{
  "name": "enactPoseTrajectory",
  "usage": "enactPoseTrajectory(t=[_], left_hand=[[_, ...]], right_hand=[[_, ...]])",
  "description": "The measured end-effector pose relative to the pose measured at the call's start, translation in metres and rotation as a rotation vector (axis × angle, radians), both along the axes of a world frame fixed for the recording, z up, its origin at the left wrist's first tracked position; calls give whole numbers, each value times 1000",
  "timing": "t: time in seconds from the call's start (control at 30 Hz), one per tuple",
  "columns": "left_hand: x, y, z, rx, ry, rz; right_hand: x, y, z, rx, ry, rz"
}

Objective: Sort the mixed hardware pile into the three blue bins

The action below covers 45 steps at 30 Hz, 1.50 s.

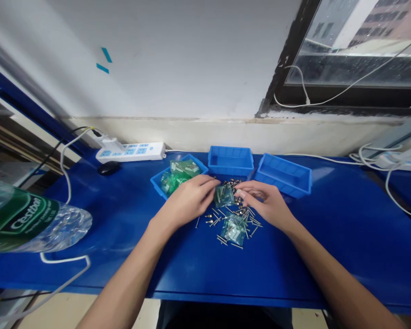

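Note:
My left hand (196, 197) is at the left edge of a clear bag of small parts (224, 195), its fingers bent together; what they hold, if anything, is hidden. Across the pile, my right hand (263, 201) has thumb and forefinger pinched close above brass-coloured fittings (240, 201); the thing between them is too small to name. Loose screws (255, 221) lie scattered on the blue table around a second clear bag (233, 229). Behind my left hand, a blue bin (156, 182) holds green and clear bags.
Two more blue bins (230, 161), (284, 175) stand behind the pile. A white power strip (137, 151) and a black mouse (108, 168) lie at the back left. A large water bottle (37, 219) is at the left, near a white cable (66, 260).

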State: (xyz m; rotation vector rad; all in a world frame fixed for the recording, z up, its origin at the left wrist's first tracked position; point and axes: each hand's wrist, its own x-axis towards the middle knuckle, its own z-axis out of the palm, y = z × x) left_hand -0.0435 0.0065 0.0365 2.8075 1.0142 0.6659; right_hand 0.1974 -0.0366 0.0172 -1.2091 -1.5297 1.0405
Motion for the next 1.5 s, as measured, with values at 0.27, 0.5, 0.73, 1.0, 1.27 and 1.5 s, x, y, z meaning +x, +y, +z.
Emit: enactPoseTrajectory(t=[0.27,0.5,0.73,1.0,1.27,1.5], left_hand=[[3,-1,-12,-96,153,-68],[4,-2,-11,-88,90,-22],[2,-4,1,85,10,94],[19,-18,8,-310,-458,10],[23,-17,2,-287,-511,-4],[-10,6,4,353,-353,347]], right_hand=[[-1,-1,2,2,7,-4],[0,-1,2,3,0,-6],[1,1,-3,48,-62,-20],[2,0,-6,49,-107,84],[-1,0,-5,34,-71,22],[2,2,-5,60,-46,-79]])
